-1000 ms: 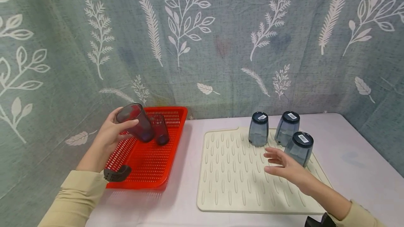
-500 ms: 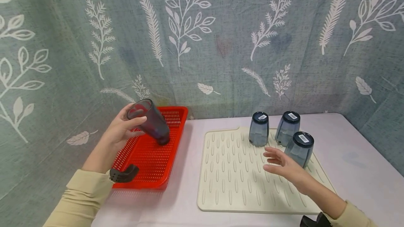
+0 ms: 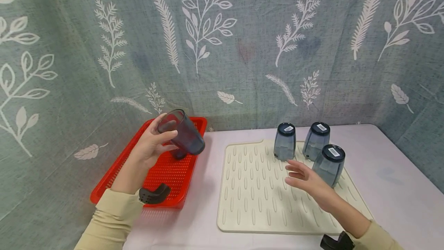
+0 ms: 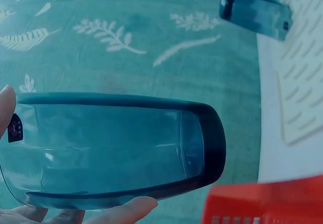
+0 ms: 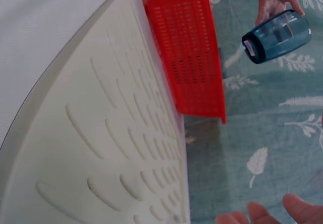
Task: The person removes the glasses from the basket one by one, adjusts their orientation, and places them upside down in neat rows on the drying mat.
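My left hand (image 3: 147, 146) grips a blue-tinted drinking glass (image 3: 185, 133), thumb and fingers around its rim end. Tilted, its dark base points down to the right over the red basket's right rim. In the left wrist view the glass (image 4: 111, 148) fills the foreground. A second glass (image 3: 178, 154) lies in the basket, mostly hidden behind the held one. Over the drying mat (image 3: 249, 203) my right hand (image 3: 308, 182) hovers with loosely bent fingers and nothing in it. Beside it three glasses stand upside down: back left (image 3: 285, 144), back right (image 3: 316, 142) and front (image 3: 328, 167).
The red perforated basket (image 3: 170, 182) stands on the left of the white table (image 3: 204, 219), apart from the cream mat. A green leaf-patterned cloth (image 3: 222, 49) hangs right behind the table. The inverted glasses crowd the mat's back right corner.
My left hand has carried the glass rightward across the basket to its right rim. The right hand has shifted slightly left and up. The three standing glasses stay put.
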`<state>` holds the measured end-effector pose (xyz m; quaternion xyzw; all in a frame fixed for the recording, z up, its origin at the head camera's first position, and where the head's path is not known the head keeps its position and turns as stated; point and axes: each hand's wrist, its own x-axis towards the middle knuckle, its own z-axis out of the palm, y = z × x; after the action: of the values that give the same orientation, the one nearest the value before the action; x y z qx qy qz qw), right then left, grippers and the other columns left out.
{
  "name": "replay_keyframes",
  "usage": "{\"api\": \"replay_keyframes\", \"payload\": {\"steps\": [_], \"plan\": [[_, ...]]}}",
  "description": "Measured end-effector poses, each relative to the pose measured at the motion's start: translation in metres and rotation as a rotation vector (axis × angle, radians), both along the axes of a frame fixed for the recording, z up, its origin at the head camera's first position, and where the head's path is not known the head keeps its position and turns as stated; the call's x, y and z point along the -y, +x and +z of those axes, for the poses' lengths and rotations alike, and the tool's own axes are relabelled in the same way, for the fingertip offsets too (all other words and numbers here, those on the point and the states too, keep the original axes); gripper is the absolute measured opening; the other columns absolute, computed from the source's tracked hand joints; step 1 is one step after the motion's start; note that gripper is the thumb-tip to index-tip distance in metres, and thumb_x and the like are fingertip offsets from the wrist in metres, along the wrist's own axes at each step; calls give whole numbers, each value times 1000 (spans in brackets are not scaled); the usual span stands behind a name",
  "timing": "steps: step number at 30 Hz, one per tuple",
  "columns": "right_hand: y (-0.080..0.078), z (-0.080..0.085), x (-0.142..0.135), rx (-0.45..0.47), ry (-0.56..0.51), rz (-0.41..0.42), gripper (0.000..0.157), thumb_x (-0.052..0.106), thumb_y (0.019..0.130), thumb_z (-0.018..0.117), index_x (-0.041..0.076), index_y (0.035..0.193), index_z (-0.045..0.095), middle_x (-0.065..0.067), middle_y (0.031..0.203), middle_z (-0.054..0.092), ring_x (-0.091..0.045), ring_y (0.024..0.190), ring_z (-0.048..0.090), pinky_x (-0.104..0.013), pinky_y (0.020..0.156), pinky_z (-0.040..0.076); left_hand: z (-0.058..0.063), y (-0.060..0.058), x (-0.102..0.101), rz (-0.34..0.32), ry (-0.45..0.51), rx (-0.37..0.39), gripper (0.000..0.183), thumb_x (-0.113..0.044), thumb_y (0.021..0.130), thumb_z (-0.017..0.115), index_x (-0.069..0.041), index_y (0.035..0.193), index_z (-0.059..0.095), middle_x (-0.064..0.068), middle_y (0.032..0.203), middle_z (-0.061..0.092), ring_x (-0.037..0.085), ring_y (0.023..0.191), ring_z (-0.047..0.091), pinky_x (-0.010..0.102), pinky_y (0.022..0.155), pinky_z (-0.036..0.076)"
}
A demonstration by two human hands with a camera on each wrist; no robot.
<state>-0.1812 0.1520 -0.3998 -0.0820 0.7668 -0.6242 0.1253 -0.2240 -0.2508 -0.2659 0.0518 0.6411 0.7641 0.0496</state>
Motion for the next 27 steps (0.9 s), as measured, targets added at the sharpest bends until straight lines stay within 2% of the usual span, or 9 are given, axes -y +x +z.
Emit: {"api": "replay_keyframes", "payload": {"steps": [3,9,14,18,24,27], "plan": [[-2,0,2,5,1,-7,71,23,89,59,3,144,19,-24,143,28,-42,130,28,-55,101,29,-5,-3,-9,-2,-3,3,64,-2,87,55,-19,141,24,-1,117,47,10,92,60,34,75,53],[-6,-1,4,10,11,-27,72,25,88,60,5,144,20,-22,144,27,-40,130,28,-56,103,26,-10,-5,-27,-16,-20,0,69,-1,87,52,-17,145,18,2,125,42,10,98,58,35,79,52],[-9,-1,7,-9,-3,-18,72,25,89,58,3,144,18,-23,144,27,-40,130,29,-56,103,26,-15,-5,-41,-25,-13,-3,68,0,87,51,-16,144,19,5,131,38,12,102,54,35,81,50],[-11,-1,8,-16,-29,-15,72,24,89,58,3,145,17,-23,144,26,-40,130,29,-56,103,25,-20,-7,-52,-30,7,3,67,1,86,50,-15,144,20,6,133,36,13,102,52,39,84,50],[-14,-2,11,-34,-55,-9,71,23,90,57,2,144,16,-23,144,26,-40,131,27,-55,104,24,-29,-9,-64,-36,48,27,68,3,85,50,-16,144,22,4,130,39,15,106,50,50,94,42],[-16,-3,13,-36,-56,-19,71,22,90,57,2,144,17,-23,143,27,-39,130,28,-55,104,24,-33,-10,-68,-44,83,34,67,4,84,49,-16,143,24,2,128,41,16,108,48,48,92,44]]}}
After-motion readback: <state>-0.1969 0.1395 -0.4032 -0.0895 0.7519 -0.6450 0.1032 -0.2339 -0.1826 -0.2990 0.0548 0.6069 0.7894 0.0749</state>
